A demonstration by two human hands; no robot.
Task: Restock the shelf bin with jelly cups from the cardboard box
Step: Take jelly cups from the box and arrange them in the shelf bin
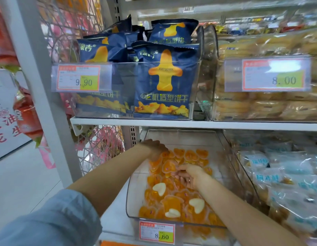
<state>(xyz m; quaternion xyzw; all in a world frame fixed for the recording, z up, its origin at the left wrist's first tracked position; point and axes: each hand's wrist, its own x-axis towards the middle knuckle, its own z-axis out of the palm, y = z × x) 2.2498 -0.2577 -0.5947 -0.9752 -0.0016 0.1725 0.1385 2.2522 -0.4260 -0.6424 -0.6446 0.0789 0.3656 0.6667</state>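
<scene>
Sleeved left arm (101, 185) is reaching into the clear shelf bin (180, 137), left hand (155, 148) resting on orange jelly cups (189, 155), grip hidden. Right hand (191, 176), fingers spread, is seemingly levelling them; next, fetching more from the unseen box.

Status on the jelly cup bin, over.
Left hand and right hand down among jelly cups in bin. Bin part full. Nothing in the way.

A white shelf board (189, 123) meets a grey upright post (39, 71) backed by wire mesh (101, 146) above a pale floor (21, 183) — on it, clear bins of blue biscuit bags (161, 86) and wrapped pastries (260, 107).
</scene>
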